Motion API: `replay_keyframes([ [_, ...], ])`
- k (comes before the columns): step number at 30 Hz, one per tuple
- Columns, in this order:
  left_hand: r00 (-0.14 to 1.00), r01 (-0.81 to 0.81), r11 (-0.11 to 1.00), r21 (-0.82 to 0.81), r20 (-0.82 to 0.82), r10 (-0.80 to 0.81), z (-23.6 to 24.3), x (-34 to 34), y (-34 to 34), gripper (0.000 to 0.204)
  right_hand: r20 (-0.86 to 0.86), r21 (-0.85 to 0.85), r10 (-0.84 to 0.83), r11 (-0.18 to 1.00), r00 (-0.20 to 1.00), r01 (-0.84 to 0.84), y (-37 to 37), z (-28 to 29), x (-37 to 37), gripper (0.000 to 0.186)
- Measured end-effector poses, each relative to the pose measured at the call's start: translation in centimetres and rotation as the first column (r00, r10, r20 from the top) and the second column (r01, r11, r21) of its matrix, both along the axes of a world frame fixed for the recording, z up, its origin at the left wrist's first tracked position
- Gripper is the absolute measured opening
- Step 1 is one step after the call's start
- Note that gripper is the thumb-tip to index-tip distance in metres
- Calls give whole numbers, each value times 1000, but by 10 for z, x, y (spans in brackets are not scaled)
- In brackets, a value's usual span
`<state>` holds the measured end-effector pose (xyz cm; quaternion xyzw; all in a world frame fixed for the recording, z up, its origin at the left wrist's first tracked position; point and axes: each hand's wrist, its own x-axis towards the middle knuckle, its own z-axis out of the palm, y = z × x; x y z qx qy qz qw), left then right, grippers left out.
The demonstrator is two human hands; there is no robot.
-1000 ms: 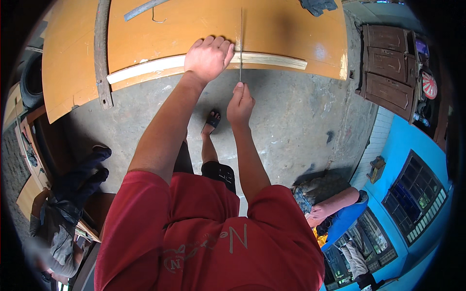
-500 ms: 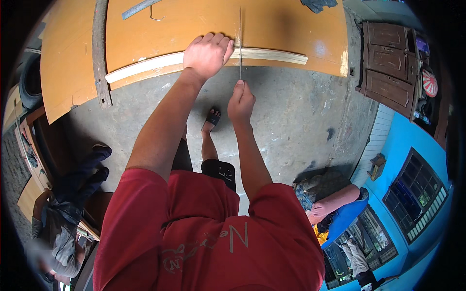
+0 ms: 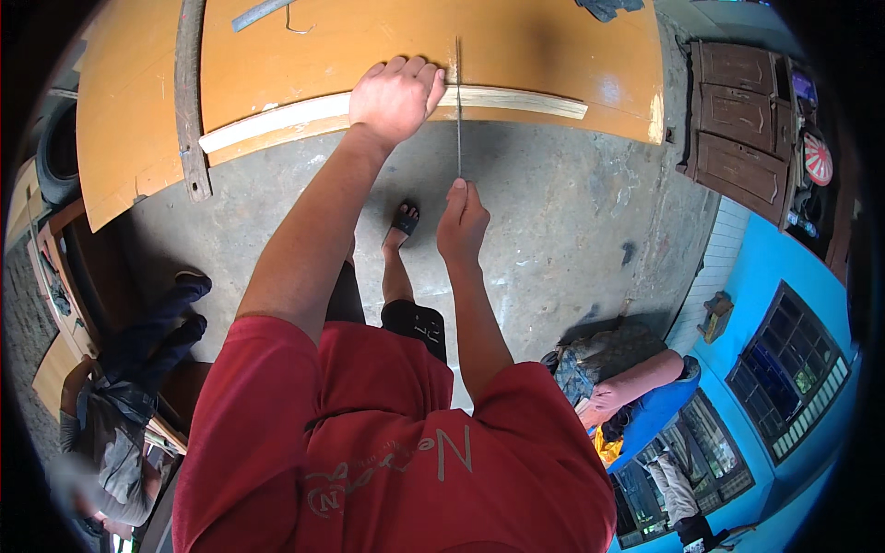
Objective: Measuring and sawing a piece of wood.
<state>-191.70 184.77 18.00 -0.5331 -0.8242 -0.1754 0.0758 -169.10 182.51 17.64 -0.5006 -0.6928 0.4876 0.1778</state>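
Observation:
A long pale wooden strip lies along the near edge of an orange-brown tabletop. My left hand is closed over the strip near its middle, bearing down on it with fingers curled. Just right of it, a thin saw blade, seen edge-on, crosses the strip and points away from me. My right hand grips the saw at its near end, out over the floor in front of the table. That fist hides the saw's handle.
A dark wooden bar crosses the table at left. Beyond it lie a grey metal strip and a bent wire; dark cloth sits far right. A brown cabinet stands right. Another person is at lower left.
My right hand has drawn the saw back toward me, so its far tip now reaches less far over the table. My left hand and the wooden strip have stayed in place.

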Motion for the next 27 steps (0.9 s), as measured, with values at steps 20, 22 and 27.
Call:
replay_keyframes([
  [20, 1000, -3, 1000, 11, 0, 3, 4, 1, 1, 30, 10, 122, 12, 992, 1000, -13, 49, 11, -71, 41],
  [22, 1000, 1, 1000, 23, 7, -1, 2, 0, 0, 30, 1, 138, 13, 990, 1000, -13, 50, 8, -74, 41],
  [27, 1000, 0, 1000, 13, 6, 0, 4, 1, 0, 30, -27, 138, -1, 990, 1000, 4, 43, 10, -68, 41],
])
